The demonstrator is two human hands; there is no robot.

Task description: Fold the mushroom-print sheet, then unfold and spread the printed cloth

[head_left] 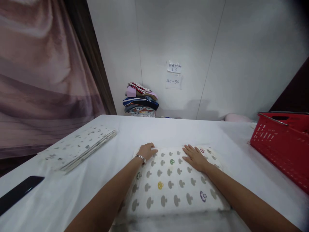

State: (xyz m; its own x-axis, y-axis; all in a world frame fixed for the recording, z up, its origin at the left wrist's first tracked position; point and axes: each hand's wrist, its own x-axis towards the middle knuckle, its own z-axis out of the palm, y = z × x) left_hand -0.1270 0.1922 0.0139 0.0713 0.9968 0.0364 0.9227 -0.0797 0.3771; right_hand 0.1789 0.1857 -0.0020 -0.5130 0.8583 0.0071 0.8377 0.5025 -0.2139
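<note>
A white cloth with grey, yellow, green and purple mushroom prints (pixel 170 184) lies folded flat on the table in front of me. My left hand (pixel 146 152) rests at its far left corner, fingers bent over the edge, a silver bracelet on the wrist. On the far right part of the cloth my right hand (pixel 195 158) lies flat with its fingers spread. Nothing shows in the right hand. Whether the left fingertips pinch any fabric is hard to make out.
To the left lies a folded stack of printed white cloth (pixel 82 145), with a dark flat object (pixel 21 191) nearer me. A red plastic basket (pixel 282 145) stands on the right. Beyond the white table (pixel 193 130) is a pile of folded fabrics (pixel 141 101) against the wall.
</note>
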